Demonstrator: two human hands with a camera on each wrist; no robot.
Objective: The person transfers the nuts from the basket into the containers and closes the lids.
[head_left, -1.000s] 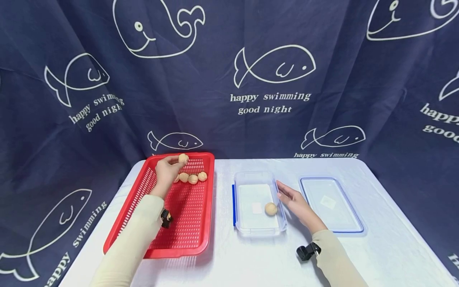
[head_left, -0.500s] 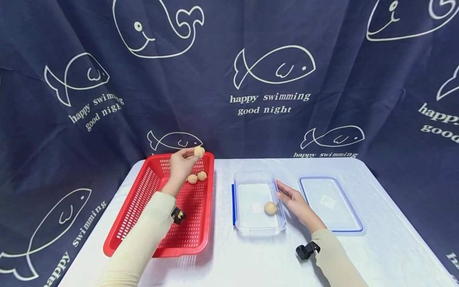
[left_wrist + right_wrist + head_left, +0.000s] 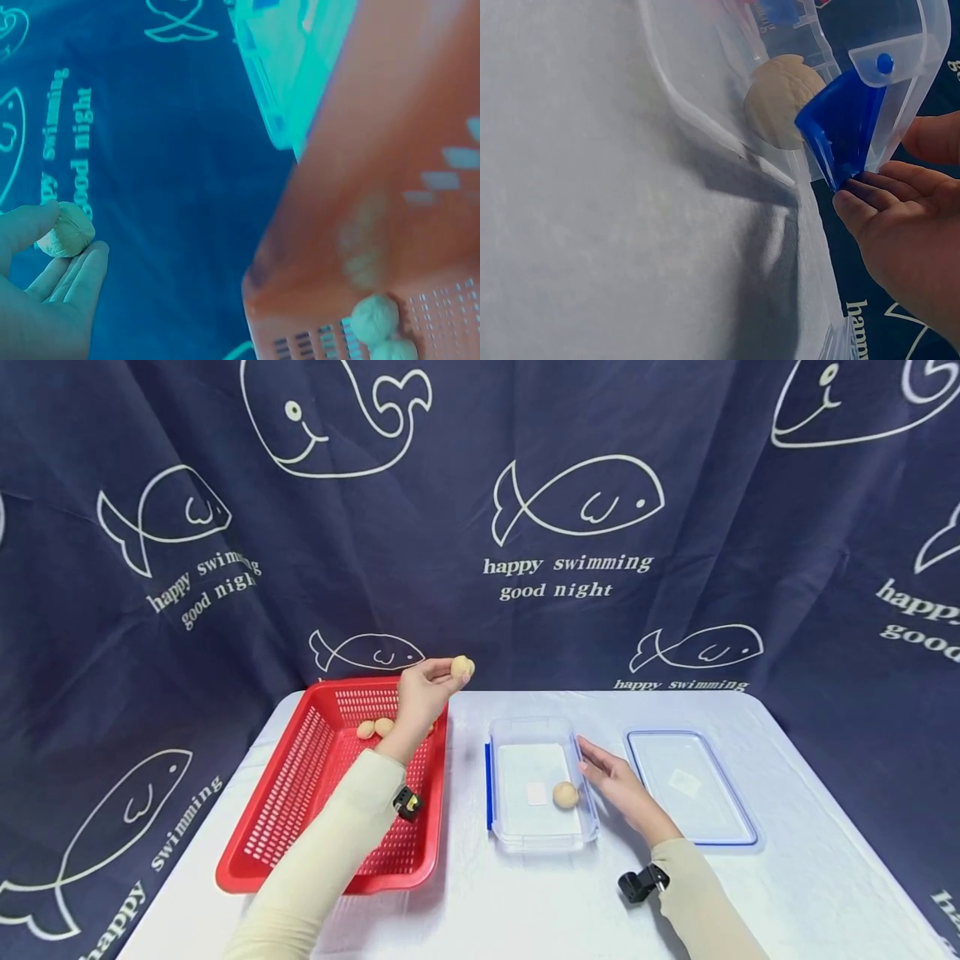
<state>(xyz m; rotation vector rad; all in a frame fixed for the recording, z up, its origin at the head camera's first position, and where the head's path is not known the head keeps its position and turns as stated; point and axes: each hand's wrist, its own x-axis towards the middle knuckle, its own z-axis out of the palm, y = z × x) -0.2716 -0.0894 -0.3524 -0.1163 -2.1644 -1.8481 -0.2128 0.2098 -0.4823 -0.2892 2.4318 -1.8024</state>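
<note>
**Walnut pinched on the left, box braced on the right**

Left hand (image 3: 426, 693) pinches one walnut (image 3: 462, 667) between thumb and fingertips, up past the far right corner of the red basket (image 3: 382, 882). More walnuts (image 3: 365, 729) lie at the basket's far end, partly hidden by the arm.

Right hand (image 3: 617, 781): fingers nearly straight and close together, thumb apart, tips at the blue latch (image 3: 847, 120) of the clear box (image 3: 540, 843). One loose walnut (image 3: 566, 794) sits inside.

My take: round shell rolls, so keep the pinch centred and firm. Carry above both rims, release low. Right hand: light bracing only; shoving that flap could shift the box.
</note>
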